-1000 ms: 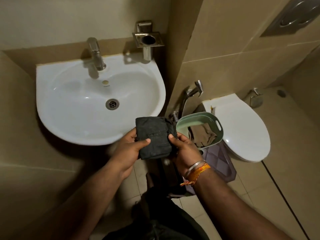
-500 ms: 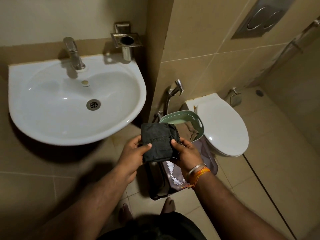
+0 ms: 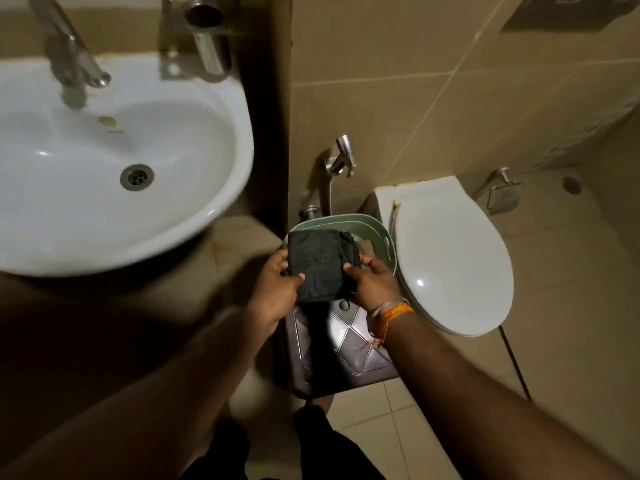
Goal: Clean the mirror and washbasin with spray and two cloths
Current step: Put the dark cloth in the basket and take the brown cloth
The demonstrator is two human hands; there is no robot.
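Two hands share one folded dark cloth (image 3: 320,266), held above green basket (image 3: 388,242) btwn white washbasin (image 3: 104,174) & toilet lid (image 3: 450,265). Left hand (image 3: 277,289) grip pinches cloth's left edge w/ thumb on top; right hand (image 3: 374,284) grip pinches its right edge.

Folded dark cloth (image 3: 320,266), centre of view, held from both sides: left hand (image 3: 277,289) at its 9 o'clock with thumb across the front, right hand (image 3: 372,284) at its 3 o'clock, thumb likewise on the front; bangle and orange thread (image 3: 393,311) on the right wrist. Pale green basket (image 3: 382,237) directly behind the cloth, standing on a dark patterned stool (image 3: 353,344). White washbasin (image 3: 104,168) with tap (image 3: 69,53) at 10 o'clock, white toilet (image 3: 450,261) with closed lid at 3 o'clock, hand sprayer (image 3: 341,157) on the wall at 12 o'clock.
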